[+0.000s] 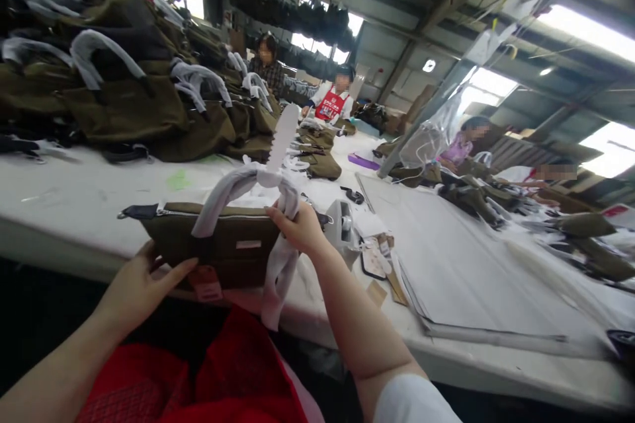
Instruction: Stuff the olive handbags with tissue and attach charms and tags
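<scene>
An olive-green bag (228, 248) with a zip along its top and a small metal plate on its front stands at the near edge of the white table. My left hand (149, 277) grips its lower left part, thumb on the front beside a hanging tag (206, 283). At the top right, my right hand (297, 225) is closed on the bag near a wrapped handle. The handles (233, 188) are covered in white wrapping, and a white notched strip (282, 142) rises above them. Some of the left fingers are hidden behind the bag.
Many olive bags (129, 106) with wrapped handles are heaped at the back left. A grey dispenser (341, 228) and a phone (373, 259) lie right of the bag. A post (421, 119) rises from the white table (486, 277). Several people are at tables further back.
</scene>
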`<state>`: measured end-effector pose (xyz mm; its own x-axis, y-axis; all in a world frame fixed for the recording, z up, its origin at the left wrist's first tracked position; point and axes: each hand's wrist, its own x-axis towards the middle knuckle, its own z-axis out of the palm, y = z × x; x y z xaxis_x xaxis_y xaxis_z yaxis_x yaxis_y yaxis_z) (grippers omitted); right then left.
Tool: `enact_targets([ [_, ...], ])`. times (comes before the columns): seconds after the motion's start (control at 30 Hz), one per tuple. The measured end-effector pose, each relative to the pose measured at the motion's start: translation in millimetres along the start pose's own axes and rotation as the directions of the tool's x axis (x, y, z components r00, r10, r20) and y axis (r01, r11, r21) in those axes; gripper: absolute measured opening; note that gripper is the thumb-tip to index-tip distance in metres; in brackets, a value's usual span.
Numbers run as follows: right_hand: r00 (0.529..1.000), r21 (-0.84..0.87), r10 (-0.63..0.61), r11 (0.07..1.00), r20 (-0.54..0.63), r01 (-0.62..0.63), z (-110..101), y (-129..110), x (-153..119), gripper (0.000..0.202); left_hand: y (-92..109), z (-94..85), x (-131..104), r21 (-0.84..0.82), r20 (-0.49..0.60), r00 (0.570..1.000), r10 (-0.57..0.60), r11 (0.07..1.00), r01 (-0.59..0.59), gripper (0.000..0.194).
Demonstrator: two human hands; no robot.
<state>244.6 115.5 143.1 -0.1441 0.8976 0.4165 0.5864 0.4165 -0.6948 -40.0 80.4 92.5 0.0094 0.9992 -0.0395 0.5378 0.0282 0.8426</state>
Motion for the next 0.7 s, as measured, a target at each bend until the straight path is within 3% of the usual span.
enact_targets([
  [0.13, 1.000, -0.101, 0.027, 0.994, -0.013, -0.028, 3.9, -1.4, 5.6, 0.034, 1.2, -0.3, -4.8, -0.111, 0.061, 0.998, -0.018, 0.994, 0.024, 0.060],
  [0.23, 0.995, -0.225, -0.042, 0.972, 0.088, 0.061, -3.1, -6.0, 4.7, 0.033, -6.7, 1.9, -9.2, -0.224, 0.090, 0.996, -0.002, 0.974, 0.022, 0.060],
  [0.33, 0.967, -0.336, -0.093, 0.926, 0.236, 0.171, -15.3, -6.8, 0.4, 0.042, -30.3, 2.4, -13.0, -0.237, 0.096, 0.993, 0.068, 0.971, -0.044, 0.067],
  [0.4, 0.957, -0.379, -0.091, 0.905, 0.276, 0.195, -20.7, -1.0, -2.4, 0.043, -51.3, 0.0, -16.1, -0.161, 0.043, 0.997, 0.058, 0.986, -0.051, 0.073],
  [0.57, 0.992, -0.384, -0.011, 0.922, 0.124, 0.058, -17.8, 31.1, -5.2, 0.041, -90.9, -15.2, -25.2, 0.193, -0.186, 0.982, -0.021, 0.980, 0.058, 0.063],
  [0.7, 0.997, -0.316, 0.071, 0.945, -0.034, -0.078, -12.5, 51.2, -3.8, 0.047, -117.8, -22.0, -29.4, 0.169, -0.311, 0.940, -0.137, 0.966, 0.197, 0.061],
])
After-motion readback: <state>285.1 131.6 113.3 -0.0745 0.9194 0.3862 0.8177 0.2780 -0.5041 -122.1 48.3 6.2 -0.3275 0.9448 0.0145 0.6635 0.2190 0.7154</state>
